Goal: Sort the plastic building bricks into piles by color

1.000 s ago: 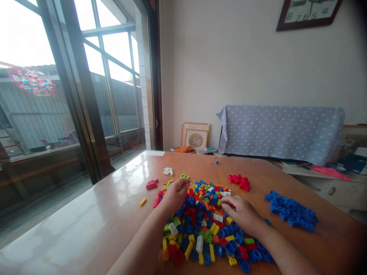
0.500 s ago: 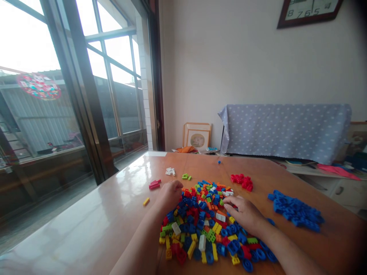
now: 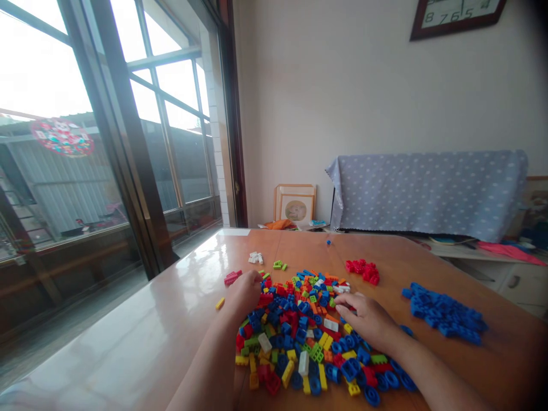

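Observation:
A mixed heap of toy building bricks in blue, red, yellow, green, orange and white spreads over the table before me. At the heap's left edge is my left hand, its fingers curled together and pointing down; the fingertips are largely hidden, so what they hold, if anything, does not show. My right hand rests over the heap's right side, thumb and fingers slightly apart. Beside its fingertips lie a small green brick and some white bricks. Nothing shows in its grasp.
Around the heap on the brown table lie separate groups: blue bricks, red bricks, green bricks, white bricks and pinkish-red bricks. A single yellow brick and a small blue piece lie apart.
My left hand has shifted left and slightly toward me, uncovering bricks at the heap's upper left. My right hand stays almost where it was. The view has tilted slightly.

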Available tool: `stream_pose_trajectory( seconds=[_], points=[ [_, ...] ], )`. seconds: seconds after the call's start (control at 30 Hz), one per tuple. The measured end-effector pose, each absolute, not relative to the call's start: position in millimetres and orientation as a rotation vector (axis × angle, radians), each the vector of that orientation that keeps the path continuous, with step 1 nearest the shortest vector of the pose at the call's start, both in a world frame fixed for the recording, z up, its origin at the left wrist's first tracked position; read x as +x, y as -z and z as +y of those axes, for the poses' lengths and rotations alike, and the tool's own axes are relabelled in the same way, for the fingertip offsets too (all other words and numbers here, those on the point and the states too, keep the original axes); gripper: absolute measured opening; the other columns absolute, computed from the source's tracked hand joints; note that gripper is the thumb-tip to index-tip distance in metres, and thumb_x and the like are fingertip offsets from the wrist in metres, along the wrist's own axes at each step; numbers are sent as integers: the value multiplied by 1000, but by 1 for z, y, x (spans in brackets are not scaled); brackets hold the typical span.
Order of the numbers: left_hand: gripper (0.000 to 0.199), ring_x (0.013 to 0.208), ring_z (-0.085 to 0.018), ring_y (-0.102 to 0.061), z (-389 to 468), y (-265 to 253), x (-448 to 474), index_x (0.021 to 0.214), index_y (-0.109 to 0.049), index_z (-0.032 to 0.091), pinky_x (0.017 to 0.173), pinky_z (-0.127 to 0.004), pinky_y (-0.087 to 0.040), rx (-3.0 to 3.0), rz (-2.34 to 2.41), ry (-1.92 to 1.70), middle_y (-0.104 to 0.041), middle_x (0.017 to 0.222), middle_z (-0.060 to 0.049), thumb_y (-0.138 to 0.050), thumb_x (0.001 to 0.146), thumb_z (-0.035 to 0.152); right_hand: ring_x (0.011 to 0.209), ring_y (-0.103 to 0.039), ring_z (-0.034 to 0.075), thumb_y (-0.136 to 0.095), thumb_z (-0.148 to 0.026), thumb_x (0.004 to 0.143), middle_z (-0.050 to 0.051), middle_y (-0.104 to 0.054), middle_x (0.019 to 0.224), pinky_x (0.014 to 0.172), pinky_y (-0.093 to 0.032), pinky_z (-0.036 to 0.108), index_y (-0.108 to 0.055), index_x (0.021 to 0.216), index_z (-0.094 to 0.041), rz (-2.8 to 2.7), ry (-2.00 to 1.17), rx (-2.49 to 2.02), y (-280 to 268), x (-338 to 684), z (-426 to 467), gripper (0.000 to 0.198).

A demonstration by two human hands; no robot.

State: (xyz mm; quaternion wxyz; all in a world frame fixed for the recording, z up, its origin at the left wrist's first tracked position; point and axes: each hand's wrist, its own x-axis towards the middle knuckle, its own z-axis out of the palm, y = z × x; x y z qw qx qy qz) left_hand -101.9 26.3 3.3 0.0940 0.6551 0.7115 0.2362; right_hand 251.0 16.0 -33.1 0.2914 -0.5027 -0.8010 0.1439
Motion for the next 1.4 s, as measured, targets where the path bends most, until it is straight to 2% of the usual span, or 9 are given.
stream_pose_trajectory(
  seconds=[0.1,0.3,0.43,0.57,0.77,0.87,1.03,1.17,1.4],
  points=[
    [17,85,-21,-67,24,-3,-101,89,-74,21,72,-27,-44,2005,2074,-660,-75,93,-6,-57,86,20,92,-68,23,-55,-36,92,4,-76,97,84,-49,32,-78,98,-28,-2132,-379,-1348,35,252,18,25],
    [9,95,-22,-63,20,-1,-97,82,-76,25,80,-27,-45,2095,2041,-599,-71,104,-5,-68,78,27,93,-68,23,-55,-36,93,4,-76,97,84,-49,32,-78,99,-28,-2141,-387,-1357,34,252,16,26],
    [11,102,-25,-60,20,3,-98,86,-75,28,85,-30,-45,2169,2052,-562,-69,106,-5,-71,77,31,94,-68,23,-53,-38,94,4,-76,99,84,-49,32,-78,100,-28,-2146,-398,-1356,34,252,15,28],
    [13,101,-25,-59,18,4,-98,87,-72,28,81,-30,-44,2233,2008,-558,-68,104,-5,-68,76,24,95,-68,24,-51,-41,95,4,-76,99,83,-49,32,-77,98,-28,-2163,-400,-1337,37,253,18,29],
    [17,82,-18,-59,25,7,-104,91,-65,23,68,-24,-40,2037,1992,-794,-69,91,-3,-62,76,14,95,-68,23,-51,-41,95,3,-75,98,83,-48,32,-76,98,-29,-2173,-387,-1339,40,254,21,29],
    [22,80,-16,-59,31,10,-107,97,-61,22,66,-23,-39,1974,2025,-880,-68,90,-2,-59,77,12,96,-68,24,-51,-41,94,3,-76,99,84,-49,33,-76,99,-29,-2171,-387,-1337,39,254,21,28],
    [42,90,-16,-64,34,10,-104,116,-60,22,73,-23,-45,1895,1860,-1125,-71,103,-2,-61,76,10,96,-68,24,-52,-41,94,4,-76,100,84,-49,33,-77,100,-28,-2168,-404,-1335,36,253,18,29],
    [28,96,-18,-65,28,1,-96,103,-67,20,80,-26,-48,2033,1761,-1110,-73,105,-3,-60,77,11,94,-68,24,-52,-40,94,4,-76,98,84,-50,33,-78,99,-27,-2159,-420,-1338,34,253,16,29],
    [23,98,-20,-66,9,-18,-61,99,-70,21,86,-28,-51,2140,1558,-1051,-73,103,-3,-59,80,13,100,-68,25,-56,-33,92,7,-77,104,90,-50,36,-79,101,-27,-2086,-308,-1324,23,246,12,26]
  ],
)
